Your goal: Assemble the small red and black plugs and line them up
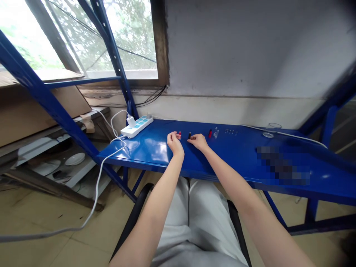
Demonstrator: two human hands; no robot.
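My left hand (175,144) is over the middle of the blue table, its fingers curled and closed on a small red piece (180,134) that shows past the fingertips. Close by on the right, my right hand (199,142) has thumb and fingers pinched at a small upright black piece (190,135). What these pieces are is too small to make out. Beyond the right hand stands a small red item with a dark top (210,133). Beside it are small clear pieces (216,132), and further right lie several tiny clear bits (231,131).
A white power strip (137,127) with a plug and cable sits at the left end of the blue table (236,159). A clear glass (268,132) and white cable are at the back right. A blurred-out dark object (282,165) lies right. Blue frame posts flank the table.
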